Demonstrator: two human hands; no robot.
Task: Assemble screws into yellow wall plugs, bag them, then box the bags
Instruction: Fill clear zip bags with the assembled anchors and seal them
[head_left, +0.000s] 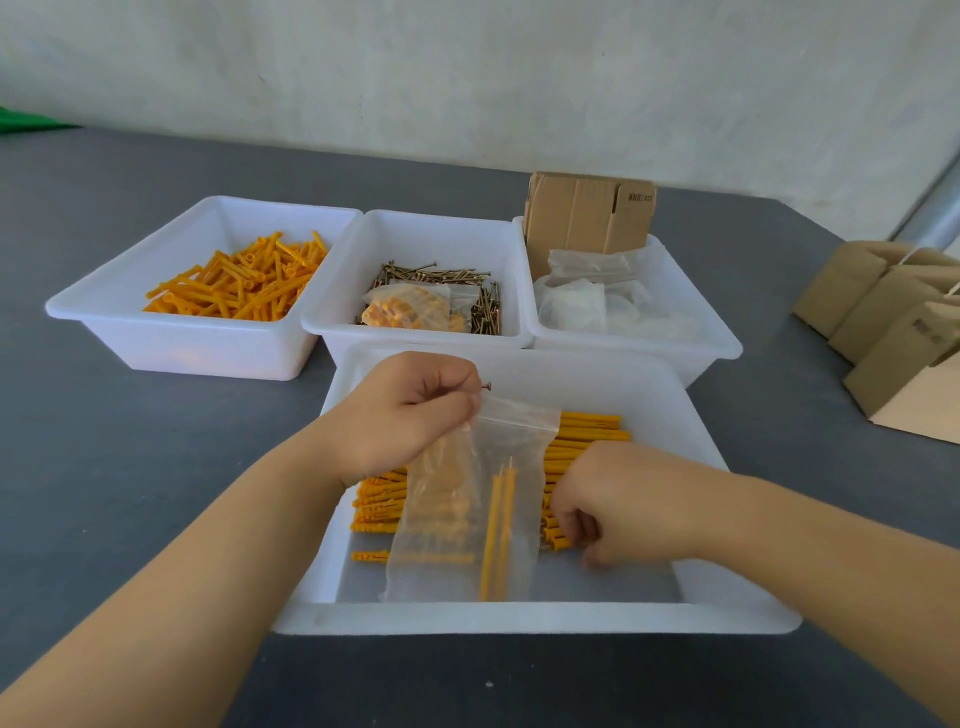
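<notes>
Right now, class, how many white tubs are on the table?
4: one far left with plugs, one in the middle with screws, one far right with bags, one nearest, under the hands.

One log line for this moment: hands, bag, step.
left hand: holds bag top | right hand: gripping assembled plugs in front tray | step: bagging

**Plastic, brass-toned metal, cardboard**

Four smooth, semi-gloss white plastic bins — the nearest bin (519, 618) among them. Matt yellow plastic plugs (244, 283), upper left; dull brassy metal screws (441, 273). Clear, filmy plastic bag (467, 519). Matt brown cardboard boxes (883, 322) — right edge. Matt grey tabletop (130, 441).
</notes>
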